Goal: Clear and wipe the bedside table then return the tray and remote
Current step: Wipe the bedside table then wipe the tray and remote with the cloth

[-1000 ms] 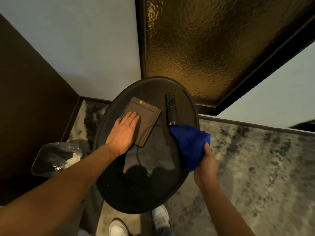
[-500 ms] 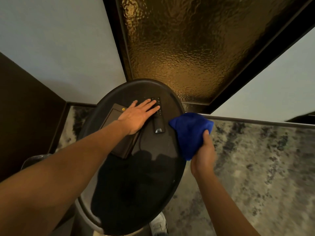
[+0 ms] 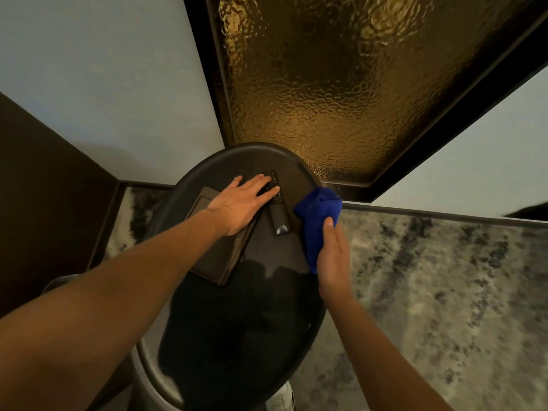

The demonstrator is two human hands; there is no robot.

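The round dark bedside table [image 3: 237, 336] fills the middle of the view. A flat brown tray [image 3: 219, 262] lies on its far left part. Beside it on the right rests a black remote [image 3: 278, 215], lengthwise. My left hand [image 3: 243, 203] lies flat, fingers spread, with the palm over the tray's far end and the fingertips on the remote's upper half. My right hand [image 3: 332, 253] grips a bunched blue cloth [image 3: 317, 215] at the table's right edge, just right of the remote.
A textured amber glass panel [image 3: 311, 84] in a dark frame stands right behind the table, with white walls either side. Mottled grey carpet [image 3: 444, 292] spreads to the right. A dark wall panel [image 3: 44, 203] is at the left. A white shoe [image 3: 281, 398] shows below the table.
My left hand slid from the tray rightward until its fingers reached the remote. The right hand with the cloth stayed at the table's right edge. The view shifted closer over the table.
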